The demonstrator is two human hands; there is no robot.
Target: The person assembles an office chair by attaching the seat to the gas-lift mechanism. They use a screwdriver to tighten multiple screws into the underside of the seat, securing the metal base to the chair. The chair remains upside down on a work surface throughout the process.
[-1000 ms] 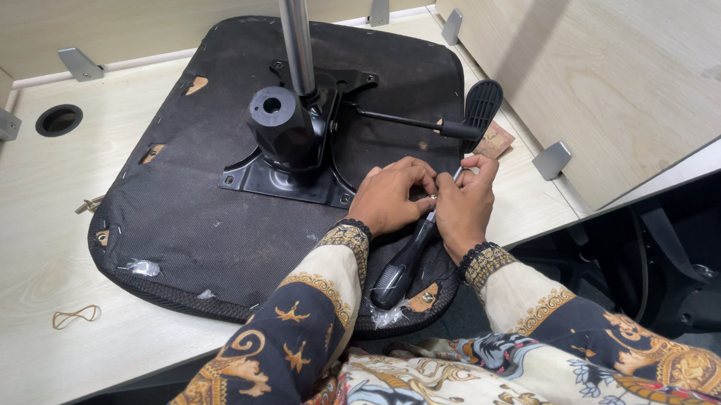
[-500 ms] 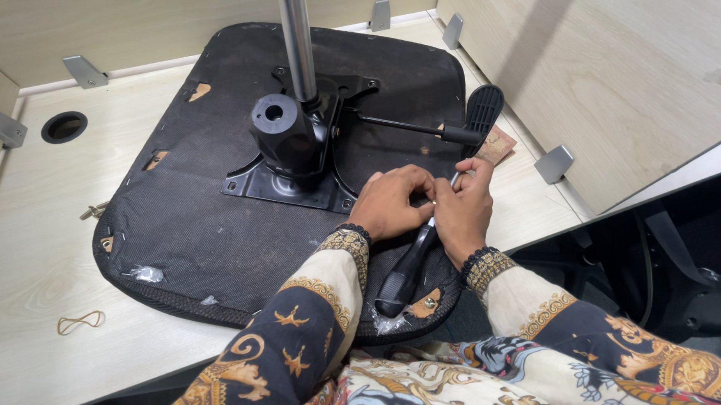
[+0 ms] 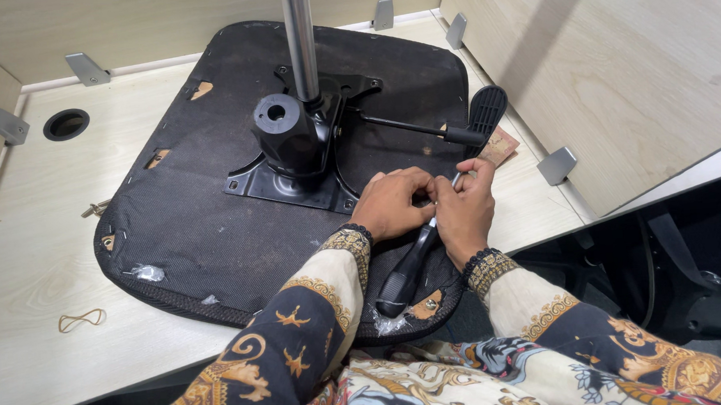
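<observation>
L hand point(image 3: 389, 203) & R hand point(image 3: 462, 209) sit close together, fingertips meeting over the near-right part of the upturned chair seat point(image 3: 214, 227). Both curled, pinching at smth small between them; can't tell what, too small. A black-handled screwdriver point(image 3: 409, 267) runs from under the hands down toward the body, handle lying on the seat's near edge; its tip end is hidden betw. the hands. R hand seems to steady the shaft, but the exact grip can't be made out.

Seat lies underside-up on a light wood desk point(image 3: 27, 269), black fabric, few torn spots showing tan beneath. Bolted at its centre: black metal mechanism plate point(image 3: 293, 177) w/ a round hub, and a silver gas-lift column point(image 3: 300, 41) rising straight up from it. A lever w/ flat black paddle point(image 3: 486, 114) sticks out to the right, just above R hand.

Rubber band point(image 3: 81, 320) on desk, well left of seat. Round cable hole point(image 3: 66, 124) at far left. Wood partition panel point(image 3: 616, 66) to the right.
</observation>
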